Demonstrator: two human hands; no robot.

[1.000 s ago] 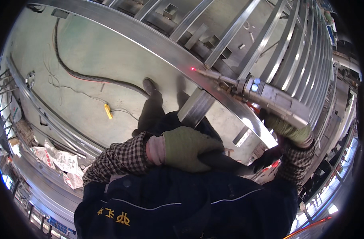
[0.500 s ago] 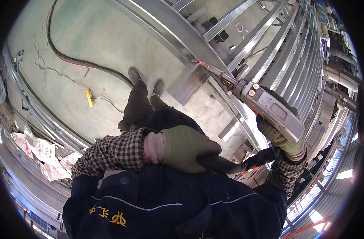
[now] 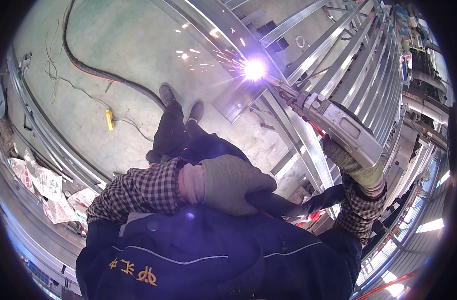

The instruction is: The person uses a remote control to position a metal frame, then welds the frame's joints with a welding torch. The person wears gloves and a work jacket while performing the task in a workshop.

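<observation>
In a green glove, my right hand (image 3: 349, 161) is wrapped round the handle of a grey handheld laser welding gun (image 3: 344, 129). The gun's nozzle reaches up and left to a metal frame (image 3: 308, 142). A bright violet-white glare (image 3: 254, 69) burns at the tip, hiding the contact point, and sparks fly off to the left. Next to the glare a flat metal plate (image 3: 236, 102) sits against the frame. Across my waist, my gloved left hand (image 3: 233, 185) is closed round the thick black cable (image 3: 281, 204) that runs toward the gun.
Long parallel metal bars (image 3: 333, 60) fill the upper right. A dark hose (image 3: 106, 77) and a yellow switch box (image 3: 110, 120) on a thin cord lie on the floor at left. Metal rails and torn printed wrapping (image 3: 48, 185) line the left side. My feet stand near the plate.
The small red glow at the nozzle has become a bright glare with sparks flying left. The gun has shifted slightly. My left hand keeps its grip on the cable.
</observation>
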